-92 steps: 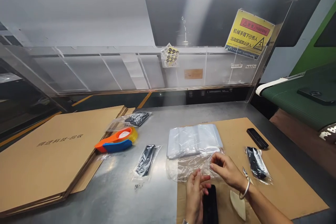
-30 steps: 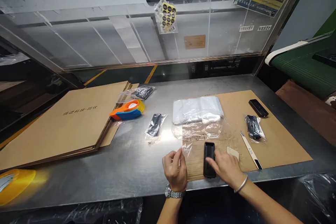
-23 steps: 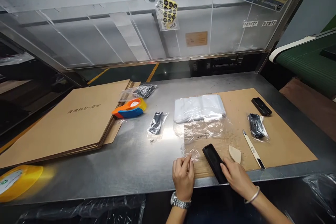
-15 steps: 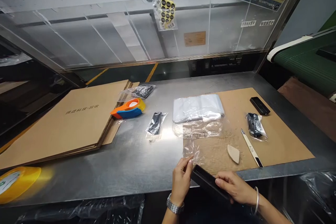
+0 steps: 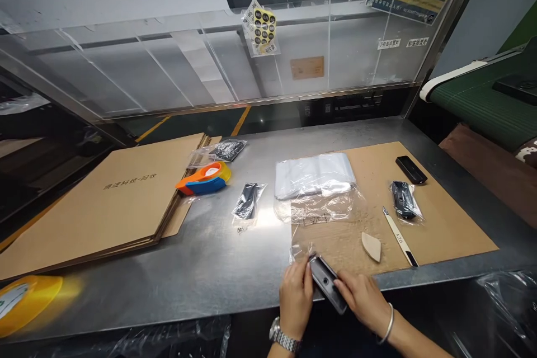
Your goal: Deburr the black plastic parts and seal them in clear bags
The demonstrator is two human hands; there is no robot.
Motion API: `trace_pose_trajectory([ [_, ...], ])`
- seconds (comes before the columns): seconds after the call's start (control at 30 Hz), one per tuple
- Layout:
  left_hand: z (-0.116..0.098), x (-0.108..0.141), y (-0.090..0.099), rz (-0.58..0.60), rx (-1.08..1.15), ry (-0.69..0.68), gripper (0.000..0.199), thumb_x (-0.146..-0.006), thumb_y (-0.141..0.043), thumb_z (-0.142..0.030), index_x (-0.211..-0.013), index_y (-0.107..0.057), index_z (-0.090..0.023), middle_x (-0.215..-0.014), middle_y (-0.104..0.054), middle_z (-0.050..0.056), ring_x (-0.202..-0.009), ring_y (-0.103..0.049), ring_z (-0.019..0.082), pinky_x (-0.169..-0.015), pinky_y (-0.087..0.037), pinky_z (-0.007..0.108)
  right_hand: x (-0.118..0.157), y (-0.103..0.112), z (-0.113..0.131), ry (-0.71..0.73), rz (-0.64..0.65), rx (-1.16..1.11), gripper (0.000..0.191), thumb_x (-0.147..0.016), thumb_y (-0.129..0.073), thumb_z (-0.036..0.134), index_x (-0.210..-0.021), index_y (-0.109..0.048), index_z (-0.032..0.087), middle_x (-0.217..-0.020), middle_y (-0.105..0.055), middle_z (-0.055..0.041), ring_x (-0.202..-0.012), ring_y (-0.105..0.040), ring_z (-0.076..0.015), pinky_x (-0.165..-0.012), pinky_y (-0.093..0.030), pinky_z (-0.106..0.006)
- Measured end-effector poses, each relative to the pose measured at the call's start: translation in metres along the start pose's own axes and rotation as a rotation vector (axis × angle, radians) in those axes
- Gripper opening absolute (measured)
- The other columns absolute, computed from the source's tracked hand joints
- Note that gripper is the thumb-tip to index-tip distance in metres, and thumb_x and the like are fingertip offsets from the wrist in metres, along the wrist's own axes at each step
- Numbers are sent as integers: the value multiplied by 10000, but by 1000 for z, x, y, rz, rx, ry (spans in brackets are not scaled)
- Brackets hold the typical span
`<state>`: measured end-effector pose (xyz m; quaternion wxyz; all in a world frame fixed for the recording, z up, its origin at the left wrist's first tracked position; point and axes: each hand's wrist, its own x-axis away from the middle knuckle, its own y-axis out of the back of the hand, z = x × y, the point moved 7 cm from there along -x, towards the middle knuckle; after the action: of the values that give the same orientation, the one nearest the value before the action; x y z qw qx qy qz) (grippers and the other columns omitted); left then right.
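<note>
A long, shallow black plastic housing (image 5: 329,285) with a hollow face and a small round hole is gripped along its right side by my right hand (image 5: 361,297). Its far end meets the closed fingertips of my left hand (image 5: 297,291), at the mouth of a clear plastic bag (image 5: 300,246). The bag lies on the cardboard sheet (image 5: 453,229); how far the housing's end sits inside it is hard to see. Just beyond is a stack of clear bags (image 5: 314,173). Right of my hands lie a beige wedge-shaped piece (image 5: 371,247) and a craft knife (image 5: 399,238).
A bagged black part (image 5: 405,201) and a bare one (image 5: 411,170) lie at right. Leftward are another bagged part (image 5: 246,201), a tape dispenser (image 5: 205,179), flat cartons (image 5: 126,196) and a yellow tape roll (image 5: 29,302). A green conveyor (image 5: 474,95) stands at far right.
The housing has turned so its hollow face shows, and its far end has come up against my left fingertips and the bag. My right hand has shifted slightly left. The view has tilted a little.
</note>
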<state>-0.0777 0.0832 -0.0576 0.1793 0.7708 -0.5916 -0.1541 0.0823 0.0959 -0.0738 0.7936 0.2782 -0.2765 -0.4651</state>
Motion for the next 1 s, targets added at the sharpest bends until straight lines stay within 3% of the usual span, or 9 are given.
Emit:
trace_pose_trajectory([
  [0.17,-19,20,-19,82,-166,-202,312,-818,-468,-244,-1085,-628,-233,-748,-628,84,-716,-543,241,-647,-440,368,-5,4,12,51,-39,97,238,-882,-358,313,-982,-542,200,-700,-647,-60,-648,-615,-212,-586,-367,-267],
  [0.33,-45,24,-7,12,-546,-460,306,-860,-388,-137,-1104,-573,-135,-696,-595,69,-648,-542,191,-557,-444,297,-19,15,15,4,-50,80,281,-911,-275,249,-1121,-448,178,-688,-656,-15,-606,-619,-161,-535,-385,-220],
  [0.47,-76,30,-8,43,-594,-677,277,-850,-399,-110,-1071,-565,-134,-679,-596,53,-627,-546,178,-535,-444,276,-17,20,32,-11,-60,142,386,-869,-343,229,-1227,-411,102,-710,-659,-100,-672,-625,-236,-569,-374,-274],
  [0.53,-85,27,-10,70,-618,-670,259,-845,-399,-105,-1033,-574,-141,-679,-599,46,-636,-556,186,-551,-452,291,-16,26,43,16,-45,157,330,-858,-368,240,-1128,-516,122,-687,-648,-113,-672,-616,-252,-574,-355,-283],
  [0.6,-86,17,-8,104,-660,-561,231,-848,-397,-113,-971,-587,-159,-692,-610,41,-657,-571,196,-567,-462,309,-17,38,50,51,-27,136,265,-864,-370,266,-901,-608,156,-661,-634,-102,-659,-604,-236,-572,-337,-273],
  [0.67,-87,7,-6,163,-670,-484,211,-851,-403,-125,-925,-591,-185,-719,-629,28,-682,-589,191,-582,-472,304,-19,54,54,92,1,79,251,-846,-405,256,-715,-602,173,-603,-611,-64,-613,-582,-196,-561,-323,-252],
  [0.77,-96,-5,-2,230,-667,-475,202,-849,-418,-137,-939,-584,-209,-750,-647,11,-704,-604,177,-599,-480,286,-22,79,55,142,38,-58,124,-756,-480,156,-735,-597,194,-528,-564,12,-531,-528,-129,-544,-311,-216],
  [0.83,-106,-11,0,260,-697,-475,203,-854,-414,-156,-956,-581,-212,-778,-648,17,-733,-604,189,-615,-479,300,-21,94,53,138,7,-162,163,-714,-484,120,-804,-595,200,-547,-552,29,-530,-501,-114,-546,-307,-211],
  [1.0,-135,-22,0,324,-721,-523,213,-868,-390,-196,-867,-602,-214,-703,-606,22,-692,-584,203,-580,-449,314,-13,112,39,48,-28,-515,80,-689,-498,190,-733,-563,178,-448,-477,56,-403,-400,-85,-443,-275,-202],
])
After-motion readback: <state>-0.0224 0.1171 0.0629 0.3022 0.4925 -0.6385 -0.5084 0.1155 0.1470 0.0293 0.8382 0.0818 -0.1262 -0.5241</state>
